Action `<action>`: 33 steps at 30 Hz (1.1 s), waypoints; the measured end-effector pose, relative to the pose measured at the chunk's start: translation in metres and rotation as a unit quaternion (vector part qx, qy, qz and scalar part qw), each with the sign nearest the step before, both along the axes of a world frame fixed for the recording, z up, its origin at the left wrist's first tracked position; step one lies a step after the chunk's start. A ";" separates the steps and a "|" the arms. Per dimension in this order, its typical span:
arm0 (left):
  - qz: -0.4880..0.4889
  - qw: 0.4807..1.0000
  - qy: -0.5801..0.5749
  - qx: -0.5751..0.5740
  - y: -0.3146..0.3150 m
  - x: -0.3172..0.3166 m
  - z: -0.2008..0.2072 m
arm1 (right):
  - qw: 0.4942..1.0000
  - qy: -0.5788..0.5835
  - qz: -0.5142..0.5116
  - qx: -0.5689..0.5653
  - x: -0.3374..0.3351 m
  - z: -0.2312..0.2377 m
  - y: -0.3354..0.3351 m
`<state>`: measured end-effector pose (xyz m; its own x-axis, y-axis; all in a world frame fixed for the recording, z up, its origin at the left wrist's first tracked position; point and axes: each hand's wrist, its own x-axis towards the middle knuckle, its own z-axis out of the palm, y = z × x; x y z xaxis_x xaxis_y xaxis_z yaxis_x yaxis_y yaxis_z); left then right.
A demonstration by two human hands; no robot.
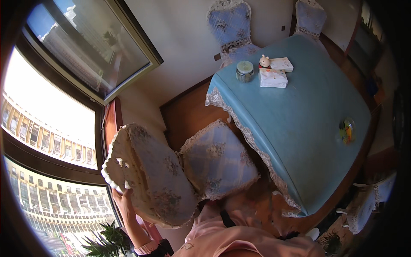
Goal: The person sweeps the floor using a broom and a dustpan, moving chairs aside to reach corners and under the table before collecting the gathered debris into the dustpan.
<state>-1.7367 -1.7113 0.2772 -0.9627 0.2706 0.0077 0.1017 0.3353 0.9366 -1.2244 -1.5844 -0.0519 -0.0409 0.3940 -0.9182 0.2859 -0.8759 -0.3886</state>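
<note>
While left hand [125, 198] has a closed grip on one chair back [150, 175], right hand unseen, two chairs beyond table [299, 128].

You see a pale blue floral chair cover [158, 180], a light blue tablecloth [295, 115] and your pink sleeve [147, 247].

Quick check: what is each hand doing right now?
Left hand: gripping the chair back from behind.
Right hand: not in view.

L hand [124, 198] raised, fingers curled in grip; R hand hidden.
</note>
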 end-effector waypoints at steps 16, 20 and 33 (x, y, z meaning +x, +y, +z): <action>-0.128 0.990 0.004 0.058 0.036 0.026 0.009 | 0.994 0.043 -0.018 0.103 -0.021 0.012 -0.023; -0.015 1.000 0.015 0.000 0.015 0.010 -0.011 | 0.996 0.047 -0.051 0.061 -0.006 0.036 -0.051; -0.140 0.975 0.102 -0.141 0.075 0.065 0.032 | 0.993 0.078 -0.053 0.073 -0.023 0.042 -0.014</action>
